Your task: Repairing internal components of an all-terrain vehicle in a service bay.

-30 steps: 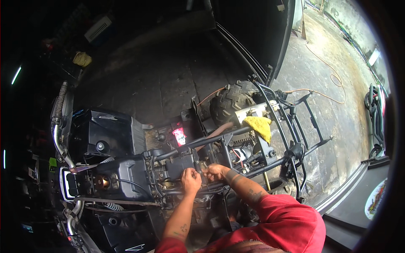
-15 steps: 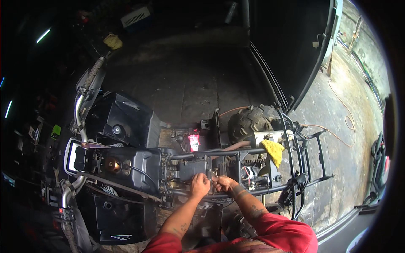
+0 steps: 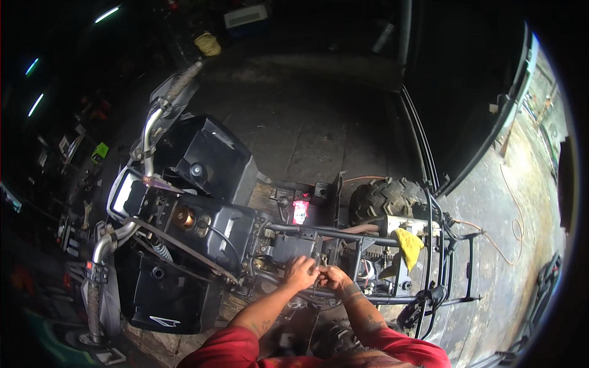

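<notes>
Both of my hands work close together over the middle of a stripped quad bike frame [image 3: 362, 238]. My left hand [image 3: 300, 273] has its fingers bent and pinched at the edge of a black box-shaped part [image 3: 292, 246]. Right beside it, my right hand [image 3: 333, 279] is closed, thumb and fingers pressed together near the frame tube. Whatever lies between the fingertips is too small to make out. Under and past the hands run cables and the lower frame tube.
Left are the handlebar [image 3: 147, 138], black fuel tank [image 3: 227, 230] and front fenders [image 3: 211, 153]. A pink-and-white packet [image 3: 300, 211] lies beyond the frame. A yellow cloth [image 3: 408, 246] hangs on the rear, near a knobby tyre [image 3: 386, 199]. A thin hose [image 3: 512, 202] curves across the floor.
The view has shifted and turned, so the bike appears further right. My hands stay at the same spot on the frame, now a little closer together.
</notes>
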Tool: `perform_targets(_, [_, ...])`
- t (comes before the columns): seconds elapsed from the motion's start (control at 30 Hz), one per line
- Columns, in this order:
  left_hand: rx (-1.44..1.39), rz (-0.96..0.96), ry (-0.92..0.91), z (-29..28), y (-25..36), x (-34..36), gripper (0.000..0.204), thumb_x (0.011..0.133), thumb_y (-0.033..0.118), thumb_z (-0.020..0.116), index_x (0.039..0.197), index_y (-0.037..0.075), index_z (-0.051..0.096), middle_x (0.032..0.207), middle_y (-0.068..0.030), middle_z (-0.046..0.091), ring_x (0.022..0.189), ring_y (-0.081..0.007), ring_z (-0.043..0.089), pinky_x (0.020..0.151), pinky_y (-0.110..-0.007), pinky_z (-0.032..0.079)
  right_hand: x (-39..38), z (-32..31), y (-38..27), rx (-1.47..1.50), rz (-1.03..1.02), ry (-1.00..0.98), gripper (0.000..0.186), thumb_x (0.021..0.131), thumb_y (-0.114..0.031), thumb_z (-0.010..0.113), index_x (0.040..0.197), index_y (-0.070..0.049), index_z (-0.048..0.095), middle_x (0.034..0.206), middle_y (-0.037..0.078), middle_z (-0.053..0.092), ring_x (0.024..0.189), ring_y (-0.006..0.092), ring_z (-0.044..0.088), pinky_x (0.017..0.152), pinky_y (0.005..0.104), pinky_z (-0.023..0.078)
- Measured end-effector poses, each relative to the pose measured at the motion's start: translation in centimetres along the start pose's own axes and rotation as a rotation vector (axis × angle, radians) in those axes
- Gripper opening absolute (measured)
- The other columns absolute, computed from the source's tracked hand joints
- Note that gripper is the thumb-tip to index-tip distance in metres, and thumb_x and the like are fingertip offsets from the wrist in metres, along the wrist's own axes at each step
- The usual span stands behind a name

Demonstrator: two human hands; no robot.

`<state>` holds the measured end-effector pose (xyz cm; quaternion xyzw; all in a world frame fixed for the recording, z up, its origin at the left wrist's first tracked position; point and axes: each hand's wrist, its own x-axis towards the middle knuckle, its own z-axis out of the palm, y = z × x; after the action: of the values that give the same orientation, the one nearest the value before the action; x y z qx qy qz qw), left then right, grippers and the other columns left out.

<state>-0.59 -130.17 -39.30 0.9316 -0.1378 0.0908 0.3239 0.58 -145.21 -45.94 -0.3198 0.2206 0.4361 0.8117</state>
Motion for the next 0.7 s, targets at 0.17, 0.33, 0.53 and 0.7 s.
perform_targets(0.17, [0.022, 0.072, 0.02, 0.3, 0.1, -0.1, 0.012, 0.071, 0.021, 0.061, 0.076, 0.012, 0.055, 0.079, -0.0076, 0.053, 0.079, -0.0283, 0.053, 0.07, -0.04, 0.043, -1.3, 0.7, -0.2, -0.098, -0.071, 0.061, 0.014, 0.087, -0.018, 0.047, 0.082, -0.009, 0.056, 0.067, -0.003, 0.049, 0.055, 0.0092, 0.039, 0.047, 0.0208, 0.031])
perform_targets(0.33, [0.034, 0.063, 0.005, -0.1, 0.1, -0.1, 0.013, 0.071, 0.02, 0.06, 0.075, 0.009, 0.054, 0.078, -0.0093, 0.053, 0.079, -0.0285, 0.053, 0.072, -0.04, 0.043, -1.2, 0.8, -0.3, 0.03, -0.023, 0.046, 0.013, 0.087, -0.02, 0.048, 0.086, -0.01, 0.057, 0.07, -0.001, 0.053, 0.057, 0.0097, 0.044, 0.047, 0.0234, 0.034])
perform_targets(0.53, [0.055, 0.104, 0.023, 0.2, -0.1, -0.3, 0.014, 0.072, 0.019, 0.059, 0.078, 0.008, 0.054, 0.079, -0.0092, 0.055, 0.077, -0.0285, 0.054, 0.069, -0.039, 0.045, 0.0, 0.0, 0.3, 0.069, -0.083, 0.096, 0.018, 0.087, -0.026, 0.051, 0.088, -0.008, 0.056, 0.073, 0.001, 0.055, 0.059, 0.012, 0.046, 0.053, 0.0237, 0.038])
perform_targets(0.7, [0.047, 0.133, -0.01, 0.6, -0.3, -0.4, 0.012, 0.074, 0.018, 0.055, 0.079, 0.007, 0.053, 0.08, -0.0104, 0.054, 0.078, -0.0286, 0.053, 0.072, -0.039, 0.044, 0.6, -0.9, 0.4, 0.031, 0.006, 0.006, 0.012, 0.086, -0.019, 0.049, 0.091, -0.009, 0.054, 0.076, 0.0, 0.056, 0.059, 0.0105, 0.047, 0.046, 0.0221, 0.034])
